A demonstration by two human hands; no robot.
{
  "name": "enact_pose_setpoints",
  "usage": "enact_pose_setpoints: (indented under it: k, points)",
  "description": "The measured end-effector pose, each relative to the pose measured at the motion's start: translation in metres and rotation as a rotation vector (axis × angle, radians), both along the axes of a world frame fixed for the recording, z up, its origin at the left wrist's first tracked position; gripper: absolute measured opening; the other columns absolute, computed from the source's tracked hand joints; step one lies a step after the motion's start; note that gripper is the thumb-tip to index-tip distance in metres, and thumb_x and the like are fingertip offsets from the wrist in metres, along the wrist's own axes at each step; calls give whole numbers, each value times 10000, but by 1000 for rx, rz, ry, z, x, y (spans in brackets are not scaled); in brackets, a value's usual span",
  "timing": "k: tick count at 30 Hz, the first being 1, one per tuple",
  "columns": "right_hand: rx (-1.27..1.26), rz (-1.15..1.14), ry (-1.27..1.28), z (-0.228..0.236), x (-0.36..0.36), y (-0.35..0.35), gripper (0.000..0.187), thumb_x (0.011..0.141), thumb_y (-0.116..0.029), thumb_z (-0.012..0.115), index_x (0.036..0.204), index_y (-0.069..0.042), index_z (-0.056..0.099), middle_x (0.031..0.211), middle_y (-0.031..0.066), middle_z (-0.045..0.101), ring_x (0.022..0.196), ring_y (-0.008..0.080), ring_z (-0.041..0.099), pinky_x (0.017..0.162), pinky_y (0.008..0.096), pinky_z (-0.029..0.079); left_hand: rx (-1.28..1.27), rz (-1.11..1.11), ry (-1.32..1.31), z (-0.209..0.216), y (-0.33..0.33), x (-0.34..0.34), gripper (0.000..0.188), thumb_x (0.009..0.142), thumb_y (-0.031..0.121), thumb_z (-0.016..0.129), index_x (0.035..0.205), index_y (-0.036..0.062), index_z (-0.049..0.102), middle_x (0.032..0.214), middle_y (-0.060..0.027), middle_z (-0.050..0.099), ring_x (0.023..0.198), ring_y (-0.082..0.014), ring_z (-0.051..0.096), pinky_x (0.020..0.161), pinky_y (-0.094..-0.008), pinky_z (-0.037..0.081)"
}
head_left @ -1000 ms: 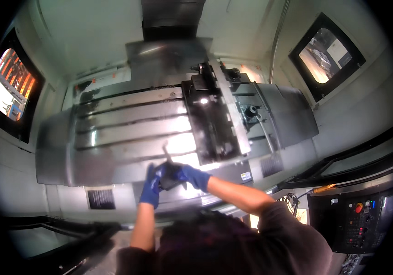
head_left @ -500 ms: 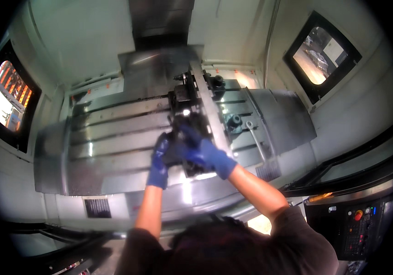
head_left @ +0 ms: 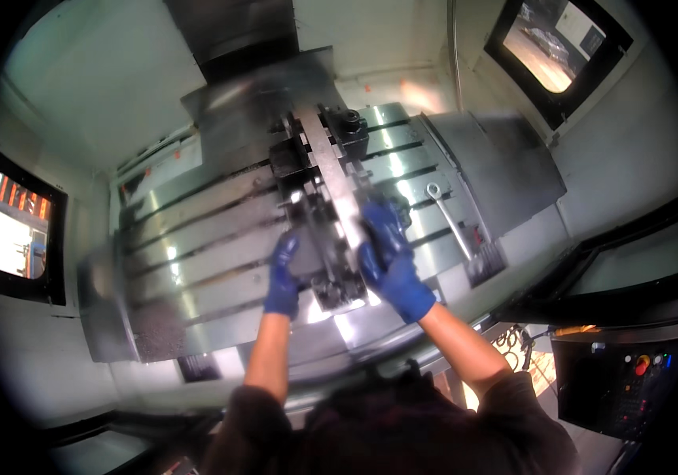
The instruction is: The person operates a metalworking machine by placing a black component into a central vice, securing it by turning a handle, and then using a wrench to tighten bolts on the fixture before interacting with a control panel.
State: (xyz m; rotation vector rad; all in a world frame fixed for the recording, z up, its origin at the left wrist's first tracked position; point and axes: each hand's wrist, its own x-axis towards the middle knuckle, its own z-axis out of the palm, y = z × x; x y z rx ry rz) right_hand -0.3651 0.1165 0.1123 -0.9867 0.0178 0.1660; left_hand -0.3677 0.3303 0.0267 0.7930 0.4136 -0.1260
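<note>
Both my hands wear blue gloves and flank a dark clamping fixture (head_left: 319,214) on a slotted metal machine table (head_left: 204,247). A long, flat, light metal bar (head_left: 328,162) runs lengthwise along the fixture. My left hand (head_left: 283,277) is at the fixture's near left side, fingers stretched forward and partly blurred; it appears to hold nothing. To the right of the bar's near end is my right hand (head_left: 393,265), thumb and fingers apart beside the bar. Whether its fingertips touch the bar is unclear.
A ring-ended wrench (head_left: 450,222) lies on the table to the right. Dark clamp hardware (head_left: 349,131) stands beside the bar's far end. Pale enclosure walls with windows (head_left: 551,47) surround the table. A control panel (head_left: 620,388) with a red knob is at lower right.
My right hand has moved from above the fixture, left of the bar, to the bar's right side. My left hand stays beside the fixture. The whole view has tilted and shifted.
</note>
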Motion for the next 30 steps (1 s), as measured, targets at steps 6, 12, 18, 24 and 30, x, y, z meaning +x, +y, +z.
enact_pose_setpoints:
  k: [6,12,18,24,30]
  points:
    - [-283,-34,-105,9,-2,-1,579,920,34,228,1459,-149,331,1419,-31,478,1283,34,443,886,141,410,-193,-112,-83,-3,-11,11,414,887,263,601,1234,40,568,1116,-124,665,970,-268,668,880,-426,549]
    - [-1079,-106,-529,25,-3,-6,524,836,76,444,1349,-20,492,1407,117,458,1386,256,327,1117,291,303,-192,-85,-66,16,-23,13,426,896,305,590,1238,51,575,1135,-133,660,986,-279,662,885,-429,541]
    - [-1000,-53,-348,20,-5,-4,531,833,39,466,1354,-60,501,1417,117,454,1362,283,355,1121,343,306,-189,-80,-81,-7,-22,12,402,886,327,597,1195,69,599,1067,-122,679,936,-264,671,814,-403,561]
    - [-1052,-96,-460,20,-3,-6,540,834,12,478,1366,-79,489,1397,115,478,1342,309,378,1115,369,315,-153,-68,-56,0,-25,12,316,970,293,528,1197,72,533,1010,-70,603,860,-200,595,751,-361,524]
    - [-1011,-131,-529,18,-1,-5,533,838,4,487,1365,-77,489,1405,120,469,1352,314,362,1118,387,310,-29,-65,-43,-5,-24,12,274,992,207,487,1214,53,530,1022,-67,607,859,-194,602,737,-338,526]
